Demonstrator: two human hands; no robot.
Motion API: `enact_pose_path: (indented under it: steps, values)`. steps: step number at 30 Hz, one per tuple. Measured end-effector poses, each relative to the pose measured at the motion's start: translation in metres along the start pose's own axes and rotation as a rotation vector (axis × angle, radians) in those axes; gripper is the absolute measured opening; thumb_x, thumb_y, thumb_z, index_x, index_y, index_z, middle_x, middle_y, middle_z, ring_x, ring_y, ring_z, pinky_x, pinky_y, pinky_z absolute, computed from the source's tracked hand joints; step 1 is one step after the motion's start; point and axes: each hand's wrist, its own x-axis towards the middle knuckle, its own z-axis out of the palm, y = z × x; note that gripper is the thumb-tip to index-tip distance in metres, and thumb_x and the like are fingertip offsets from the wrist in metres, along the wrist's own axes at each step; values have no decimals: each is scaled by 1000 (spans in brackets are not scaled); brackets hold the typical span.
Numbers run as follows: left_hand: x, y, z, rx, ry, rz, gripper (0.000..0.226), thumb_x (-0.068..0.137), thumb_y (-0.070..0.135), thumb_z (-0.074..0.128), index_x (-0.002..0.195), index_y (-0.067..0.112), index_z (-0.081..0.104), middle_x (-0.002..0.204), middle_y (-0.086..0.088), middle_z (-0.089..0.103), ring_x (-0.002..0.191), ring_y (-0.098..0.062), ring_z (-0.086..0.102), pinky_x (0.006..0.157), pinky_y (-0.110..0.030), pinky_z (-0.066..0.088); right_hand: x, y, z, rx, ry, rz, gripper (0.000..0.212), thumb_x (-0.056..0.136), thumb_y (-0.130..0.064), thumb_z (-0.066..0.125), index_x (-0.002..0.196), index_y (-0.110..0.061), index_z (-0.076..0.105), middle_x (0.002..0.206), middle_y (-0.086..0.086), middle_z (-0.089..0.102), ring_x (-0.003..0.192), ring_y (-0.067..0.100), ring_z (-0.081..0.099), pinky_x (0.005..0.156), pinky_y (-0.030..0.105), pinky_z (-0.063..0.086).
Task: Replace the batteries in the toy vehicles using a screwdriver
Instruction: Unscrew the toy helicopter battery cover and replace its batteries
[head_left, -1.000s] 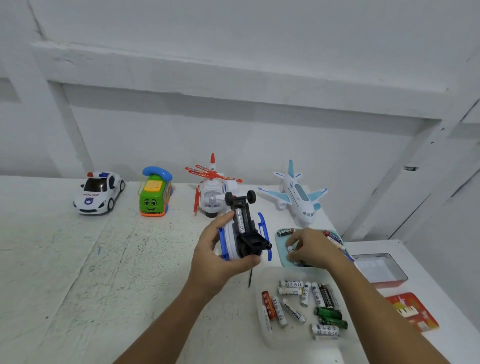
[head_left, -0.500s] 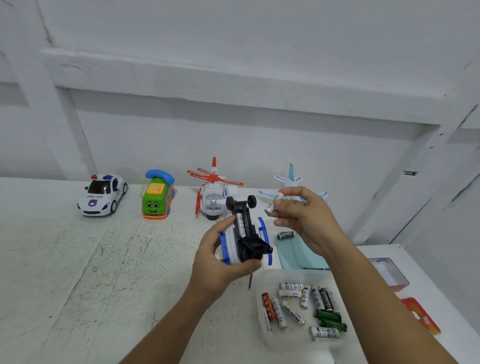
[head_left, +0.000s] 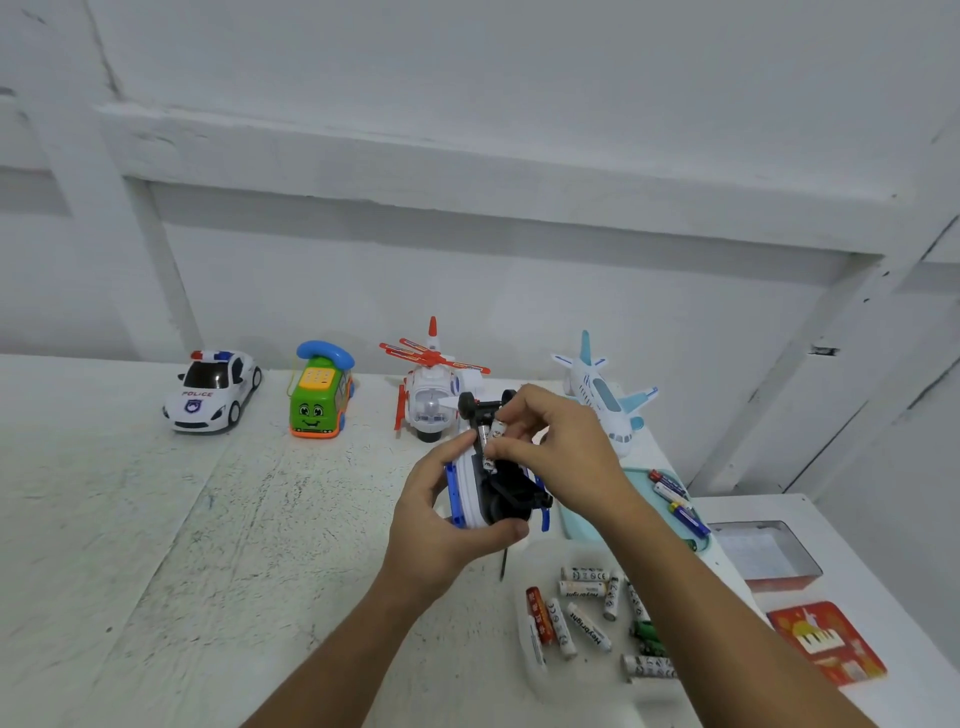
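- Upturned toy (head_left: 470, 493): white body, blue skid rails down both sides, black underside facing up, small black wheels at the far end. It is in the centre of the frame, held up off the counter (head_left: 208, 519).
- The slot in the black underside is uncovered. One white cell appears to lie along it, partly hidden by fingers.
- Left grip (head_left: 441, 525): wrapped round the toy's near end, thumb up the left flank, fingertips curled under the near edge.
- Right grip (head_left: 566, 457): thumb and fingertips pinch a white battery (head_left: 497, 432), tilted, right over the slot. Cannot tell whether it touches the toy.
- The toy sits between the two grips, and the right grip covers part of its right side.
- Thin dark rod (head_left: 503, 564) pokes down below the left grip, its top end hidden.
- Loose batteries (head_left: 584, 590), white, red and green, lie in a clear tray at lower right. More cells (head_left: 675, 499) lie on a teal tray (head_left: 576, 525) just right of the toy.
- Back row along the wall, left to right: police car (head_left: 213, 389), green phone bus (head_left: 321, 400), red-and-white helicopter (head_left: 434, 395), white-and-blue airplane (head_left: 602, 395).
- Far right: open tin box (head_left: 763, 556) and, below it, a red printed card (head_left: 826, 642).
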Motion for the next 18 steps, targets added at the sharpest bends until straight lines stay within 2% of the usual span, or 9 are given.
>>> enact_pose_path:
  steps: [2, 4, 8, 11, 14, 18]
  values:
    - [0, 1, 0, -3, -8, 11, 90, 43, 38, 93, 120, 58, 52, 126, 17, 56, 118, -11, 57, 93, -44, 55, 2, 2, -1, -16, -29, -21, 18, 76, -19, 81, 89, -24, 70, 72, -7, 68, 73, 0, 59, 64, 10, 41]
    - [0, 1, 0, -11, -8, 12, 88, 45, 32, 94, 118, 59, 53, 123, 21, 57, 116, -8, 57, 92, -42, 56, 3, 5, -3, -60, -57, -39, 25, 78, -20, 80, 102, -24, 74, 80, -8, 67, 80, 1, 59, 69, 11, 39]
    - [0, 1, -1, -53, -8, 3, 87, 47, 21, 96, 118, 55, 57, 119, 23, 58, 116, -10, 58, 87, -37, 58, 3, 12, -4, -171, -113, -87, 37, 83, -23, 75, 120, -26, 69, 85, -13, 53, 84, 1, 50, 69, 6, 38]
    - [-1, 3, 0, -78, -18, 8, 86, 52, 9, 95, 119, 48, 58, 117, 23, 60, 113, -8, 60, 85, -34, 58, 3, 15, -5, -176, -134, -97, 37, 86, -24, 73, 122, -25, 68, 85, -12, 49, 85, 3, 48, 70, 6, 39]
    - [0, 5, 2, -74, -18, 12, 85, 52, 10, 94, 120, 47, 58, 117, 23, 61, 113, -7, 60, 88, -37, 58, 4, 18, -5, -169, -132, -113, 34, 86, -24, 72, 120, -24, 69, 89, -5, 51, 90, 11, 52, 74, 10, 43]
    - [2, 7, 4, -95, -28, 6, 85, 53, 7, 94, 120, 46, 59, 120, 19, 61, 114, -10, 60, 87, -38, 58, 3, 21, -7, -45, -78, -75, 32, 83, -21, 75, 114, -29, 72, 86, -8, 53, 88, 9, 54, 77, 16, 46]
